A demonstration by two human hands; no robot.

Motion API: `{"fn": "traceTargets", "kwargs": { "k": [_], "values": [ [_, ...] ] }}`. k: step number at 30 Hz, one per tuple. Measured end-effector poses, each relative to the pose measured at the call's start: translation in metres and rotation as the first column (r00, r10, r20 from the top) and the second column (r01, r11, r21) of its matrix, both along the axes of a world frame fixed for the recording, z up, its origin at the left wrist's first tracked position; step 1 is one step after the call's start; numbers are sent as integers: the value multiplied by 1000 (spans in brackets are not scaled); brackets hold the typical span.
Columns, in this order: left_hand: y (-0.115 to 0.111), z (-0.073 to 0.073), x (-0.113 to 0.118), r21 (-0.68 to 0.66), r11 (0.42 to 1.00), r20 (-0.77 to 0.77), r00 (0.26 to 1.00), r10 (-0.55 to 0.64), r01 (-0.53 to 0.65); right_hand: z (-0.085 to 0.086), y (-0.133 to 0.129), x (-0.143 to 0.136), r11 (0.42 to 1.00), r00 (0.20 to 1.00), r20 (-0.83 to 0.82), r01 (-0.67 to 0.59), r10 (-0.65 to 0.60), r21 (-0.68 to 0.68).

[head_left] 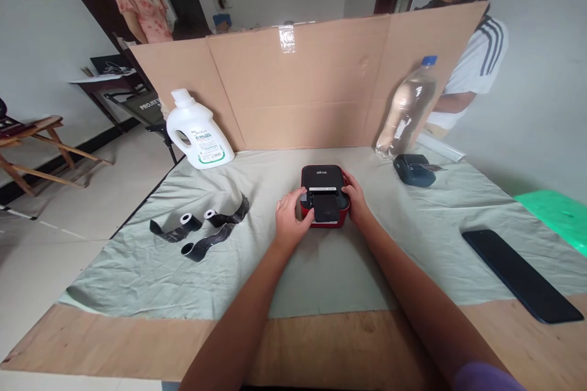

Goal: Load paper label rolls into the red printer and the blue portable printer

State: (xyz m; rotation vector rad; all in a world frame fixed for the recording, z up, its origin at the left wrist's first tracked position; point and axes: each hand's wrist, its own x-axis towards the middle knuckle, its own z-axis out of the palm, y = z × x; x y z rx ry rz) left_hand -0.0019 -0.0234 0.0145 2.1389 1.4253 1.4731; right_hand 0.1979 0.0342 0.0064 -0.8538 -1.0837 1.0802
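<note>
A small black and red printer (324, 178) sits on the grey-green cloth in front of me, with a black strip (326, 208) coming out of its front slot. My left hand (291, 215) grips the printer's left side, its thumb near the strip and its fingers at the top edge. On the opposite side, my right hand (356, 197) is wrapped round the printer's right edge and front corner. Several black rolls (195, 250) with white cores and loose, curled tails lie on the cloth to the left.
A cardboard panel (302, 91) stands behind, with a white detergent bottle (202, 134) at left and a clear bottle (408, 110) at right. Near the latter is a dark device (414, 170); a black phone (520, 275) lies at right. Two people stand beyond the panel.
</note>
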Motion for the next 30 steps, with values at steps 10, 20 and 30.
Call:
{"fn": "traceTargets", "kwargs": {
  "k": [10,20,30],
  "values": [
    [-4,-5,7,-174,971,320,942,-101,163,-1,-28,2,997,994,88,73,-71,-23],
    [8,33,-16,-442,681,750,657,-76,583,27,-44,-8,964,764,638,-231,95,133],
    [55,94,-205,-272,854,718,684,-127,443,107,26,-198,886,733,668,-388,129,255]
  ]
}}
